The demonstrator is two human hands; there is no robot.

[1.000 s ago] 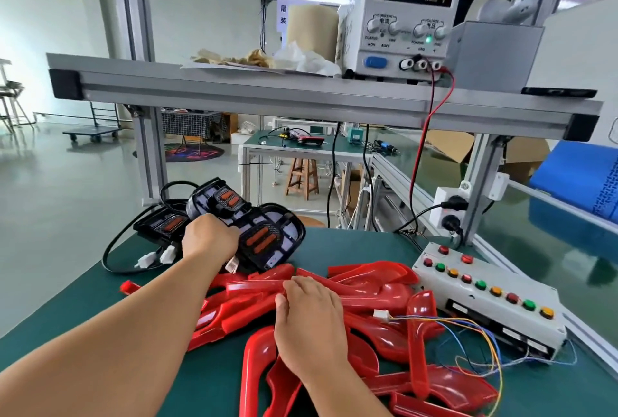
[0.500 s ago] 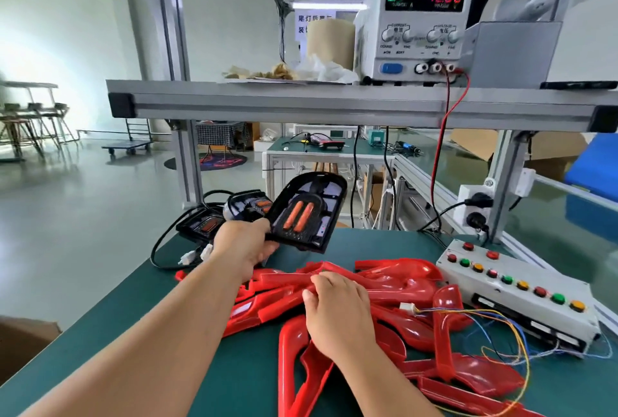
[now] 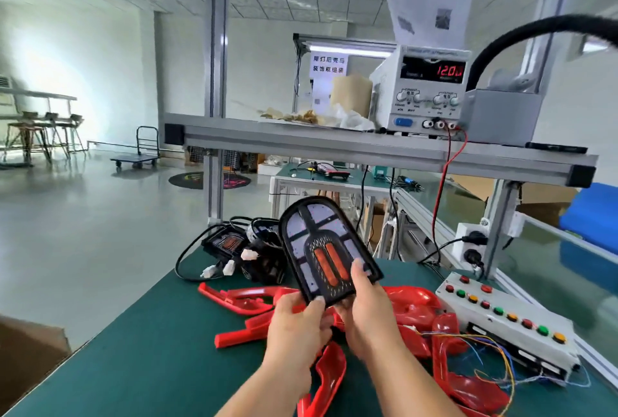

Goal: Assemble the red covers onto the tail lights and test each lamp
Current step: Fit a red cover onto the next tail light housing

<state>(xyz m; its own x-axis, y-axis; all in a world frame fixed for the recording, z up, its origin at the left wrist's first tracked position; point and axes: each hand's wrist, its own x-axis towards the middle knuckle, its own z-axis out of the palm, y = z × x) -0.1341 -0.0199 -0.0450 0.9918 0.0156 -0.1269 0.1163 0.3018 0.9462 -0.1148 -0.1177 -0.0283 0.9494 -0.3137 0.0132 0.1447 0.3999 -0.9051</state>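
Note:
A black tail light [image 3: 324,247] with two orange lenses stands upright above the bench, held from below by both hands. My left hand [image 3: 296,329] grips its lower left edge, thumb on the front face. My right hand [image 3: 369,316] grips its lower right edge, thumb on the front near the lenses. Under the hands lies a heap of red covers [image 3: 254,303]. More black tail lights [image 3: 234,244] with cables and white plugs lie at the bench's far left.
A white test box [image 3: 511,319] with coloured buttons and loose coloured wires sits on the green bench [image 3: 140,349] at the right. A power supply [image 3: 424,92] reading 12.0 stands on the aluminium shelf above. A cardboard box [image 3: 30,356] is at the lower left.
The tail light rose from the far pile and turned upright in front of me. My right hand left the red covers and took hold of the light's lower right edge.

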